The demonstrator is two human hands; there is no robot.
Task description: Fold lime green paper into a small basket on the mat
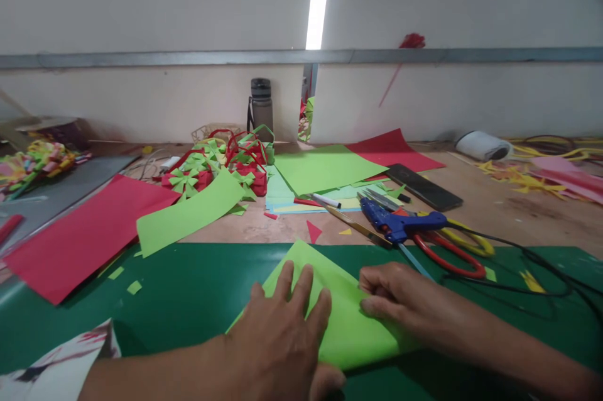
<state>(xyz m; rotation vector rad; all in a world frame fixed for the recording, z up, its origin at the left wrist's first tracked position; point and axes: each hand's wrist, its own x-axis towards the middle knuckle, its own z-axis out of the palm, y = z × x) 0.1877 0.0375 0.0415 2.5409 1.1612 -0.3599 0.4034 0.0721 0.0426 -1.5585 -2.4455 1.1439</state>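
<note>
A lime-green sheet of paper lies on the green mat in front of me, folded over on itself with a corner pointing away. My left hand rests flat on its left part, fingers spread. At the right edge of the sheet, my right hand pinches the paper between thumb and curled fingers. Just beyond that hand lie a blue glue gun and red-handled scissors.
Red paper and a curved green strip lie to the left. Small red and green paper baskets stand near a bottle. A phone lies at right; the glue gun's black cable trails over the mat.
</note>
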